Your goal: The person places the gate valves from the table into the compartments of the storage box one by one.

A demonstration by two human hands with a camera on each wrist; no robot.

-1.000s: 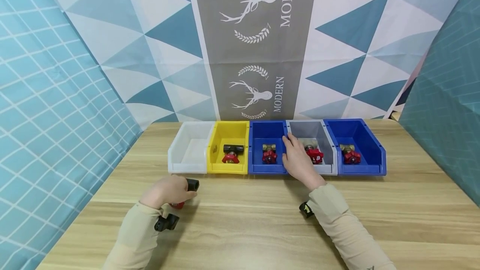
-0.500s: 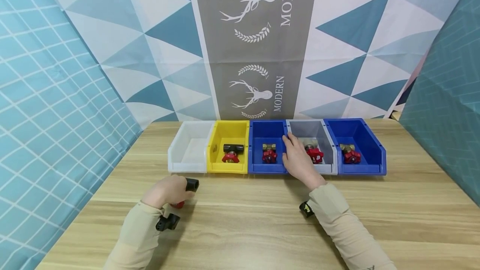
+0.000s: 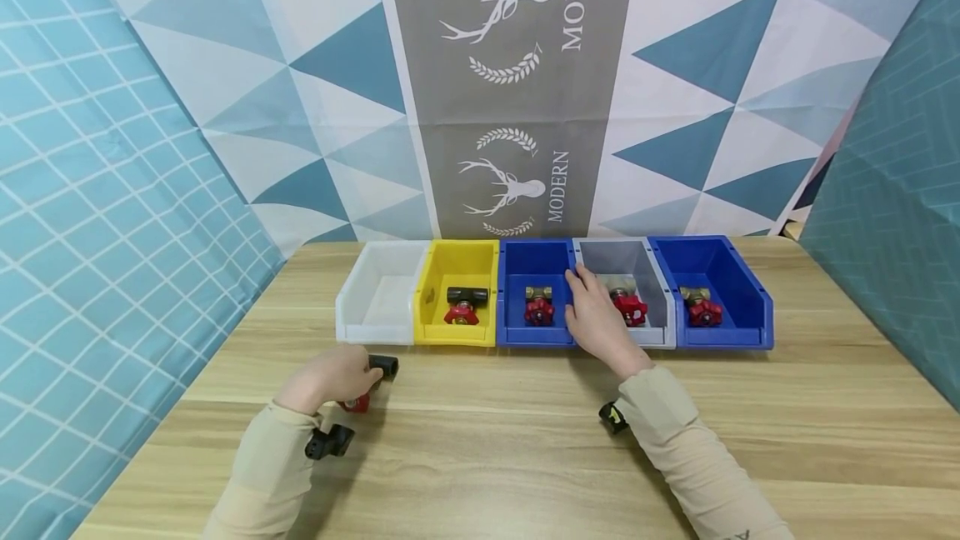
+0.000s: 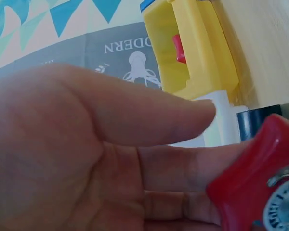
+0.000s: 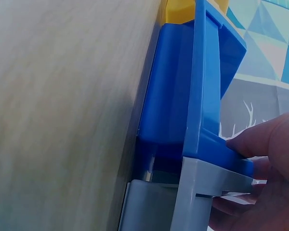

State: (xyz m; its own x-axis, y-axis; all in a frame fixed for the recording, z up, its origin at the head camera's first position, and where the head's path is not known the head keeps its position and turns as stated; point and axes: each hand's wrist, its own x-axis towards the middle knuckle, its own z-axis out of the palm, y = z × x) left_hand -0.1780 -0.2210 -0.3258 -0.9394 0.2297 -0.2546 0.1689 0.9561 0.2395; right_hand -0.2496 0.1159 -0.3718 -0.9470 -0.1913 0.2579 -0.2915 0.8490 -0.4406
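Note:
In the head view, my left hand [image 3: 330,375] is over a valve with a black tee body [image 3: 384,366] and a red handwheel [image 3: 355,403], in front of the white bin [image 3: 375,333]. Up close in the left wrist view, the thumb [image 4: 183,118] stretches out apart from the handwheel [image 4: 245,187], which hides the fingertips. My right hand [image 3: 598,319] holds the adjoining rims of the middle blue bin [image 3: 536,336] and the grey bin [image 3: 645,338]. Its thumb [image 5: 253,139] lies against the blue rim, the other fingers on the grey side.
A yellow bin [image 3: 453,336] holds a black-bodied valve [image 3: 462,304]. Brass valves with red handwheels sit in the middle blue, grey and right blue bin [image 3: 738,340]. The bins stand in a row on the wooden table [image 3: 480,448], before a patterned cloth wall.
My left hand has shifted slightly left, its thumb drawing back so more of the valve's red handwheel shows. The right hand and the bins stay in place.

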